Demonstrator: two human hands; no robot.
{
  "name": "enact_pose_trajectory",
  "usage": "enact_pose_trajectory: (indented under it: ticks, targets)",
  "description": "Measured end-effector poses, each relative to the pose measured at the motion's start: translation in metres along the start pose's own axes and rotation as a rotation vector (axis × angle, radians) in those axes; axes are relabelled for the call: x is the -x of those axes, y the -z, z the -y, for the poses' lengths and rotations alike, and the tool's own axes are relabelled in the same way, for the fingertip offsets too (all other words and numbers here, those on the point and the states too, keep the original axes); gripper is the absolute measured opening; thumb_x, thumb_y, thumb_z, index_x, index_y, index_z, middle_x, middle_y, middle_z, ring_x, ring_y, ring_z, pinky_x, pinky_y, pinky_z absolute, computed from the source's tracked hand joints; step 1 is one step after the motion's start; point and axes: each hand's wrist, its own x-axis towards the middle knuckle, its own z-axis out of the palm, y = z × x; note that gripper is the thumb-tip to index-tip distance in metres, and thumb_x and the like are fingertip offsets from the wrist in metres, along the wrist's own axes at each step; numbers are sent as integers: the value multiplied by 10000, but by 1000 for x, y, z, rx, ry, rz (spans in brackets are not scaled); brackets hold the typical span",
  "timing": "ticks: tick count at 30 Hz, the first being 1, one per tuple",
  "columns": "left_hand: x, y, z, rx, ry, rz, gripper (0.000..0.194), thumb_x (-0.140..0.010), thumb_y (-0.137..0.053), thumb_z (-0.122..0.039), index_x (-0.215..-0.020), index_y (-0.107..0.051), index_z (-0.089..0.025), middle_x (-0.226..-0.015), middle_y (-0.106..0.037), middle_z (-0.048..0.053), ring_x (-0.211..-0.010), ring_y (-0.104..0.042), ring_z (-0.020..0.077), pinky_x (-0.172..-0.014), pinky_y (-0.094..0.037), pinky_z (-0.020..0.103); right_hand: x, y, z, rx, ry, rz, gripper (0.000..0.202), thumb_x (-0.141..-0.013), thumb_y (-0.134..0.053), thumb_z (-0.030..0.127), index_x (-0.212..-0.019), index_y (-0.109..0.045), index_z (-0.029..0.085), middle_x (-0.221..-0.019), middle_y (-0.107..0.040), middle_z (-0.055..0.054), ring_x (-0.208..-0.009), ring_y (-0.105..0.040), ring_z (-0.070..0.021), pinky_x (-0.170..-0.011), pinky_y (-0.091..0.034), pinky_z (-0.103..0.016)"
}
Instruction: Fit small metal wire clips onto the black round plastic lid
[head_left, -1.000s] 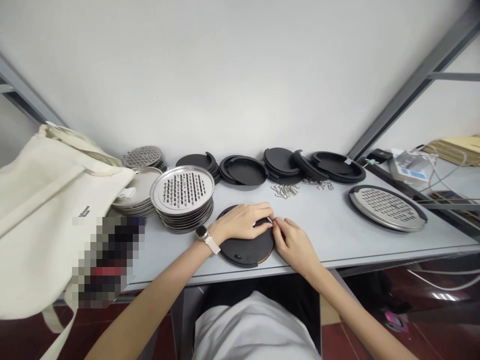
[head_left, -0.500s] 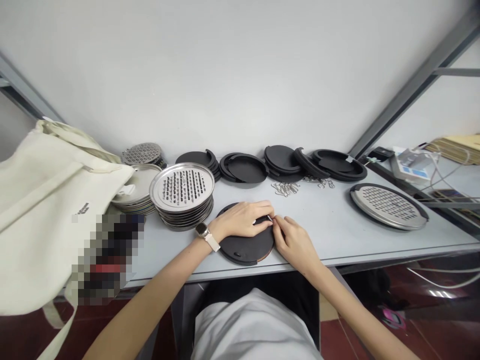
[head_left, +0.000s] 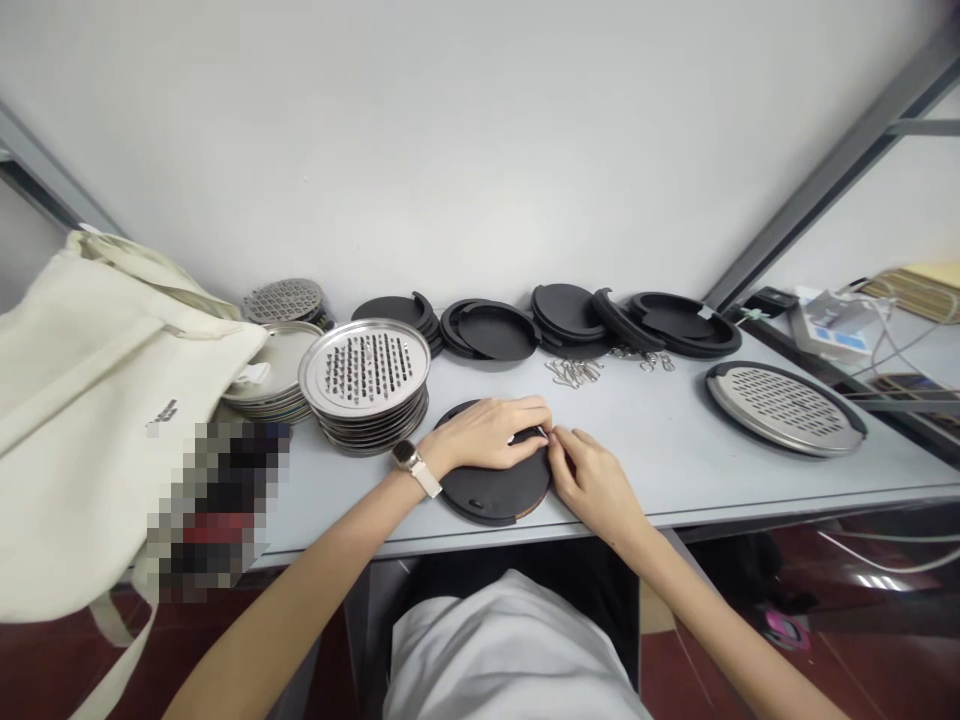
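Observation:
A round black plastic disc (head_left: 495, 492) lies on the table close to its front edge, with a brownish strip showing along its lower right rim. My left hand (head_left: 491, 432), wearing a watch at the wrist, lies across its upper part, thumb and fingers closed together near the right rim. At that same rim my right hand (head_left: 589, 475) pinches with thumb and forefinger, touching or almost touching the left fingertips. A small bright sliver shows between the hands; what they grip is too small to name.
Stacked metal grater plates (head_left: 365, 370) stand left, beside a cream bag (head_left: 97, 400). Black round covers (head_left: 499, 332) line the wall. Small metal hooks (head_left: 574, 373) lie in front of them. One grater plate in a black holder (head_left: 787, 408) rests at right.
Both hands keep their pinch at the disc's right rim, with only a very slight shift. The view has tilted a little.

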Motion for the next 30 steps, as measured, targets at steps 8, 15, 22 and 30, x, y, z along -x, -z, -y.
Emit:
enact_pose_trajectory:
  ticks: [8,15,22,30]
  targets:
    - [0,-1,2,22,-4,-1,123,-928,-462,-236,-1017,-526,-180,-1016,-574,36,-908,-569,162,-769,-418,252,0,1,-1,-63,-4,9,230,-940,-326,242,-734,-423,216,-653,-459,-15,-602,-485,-173,-577,-358,-267]
    - [0,-1,3,23,-4,8,133,-933,-458,-247,-1020,-539,-187,-1013,-578,33,-904,-574,162,-778,-416,252,0,4,-2,-112,6,27,233,-933,-326,239,-723,-423,213,-666,-478,-22,-613,-490,-171,-591,-378,-265]
    - [1,-3,4,17,-18,-16,139,-929,-462,-232,-1031,-543,-184,-1021,-585,34,-893,-578,161,-754,-412,255,-2,5,-9,-213,18,77,255,-945,-336,281,-705,-392,214,-664,-480,-4,-609,-478,-155,-593,-363,-263]
    - [1,-2,3,14,-20,-17,142,-932,-460,-242,-1025,-547,-180,-1006,-585,41,-887,-575,166,-749,-411,258,-5,11,-12,-240,48,121,291,-951,-323,305,-675,-358,219,-615,-441,17,-581,-449,-143,-555,-345,-252]
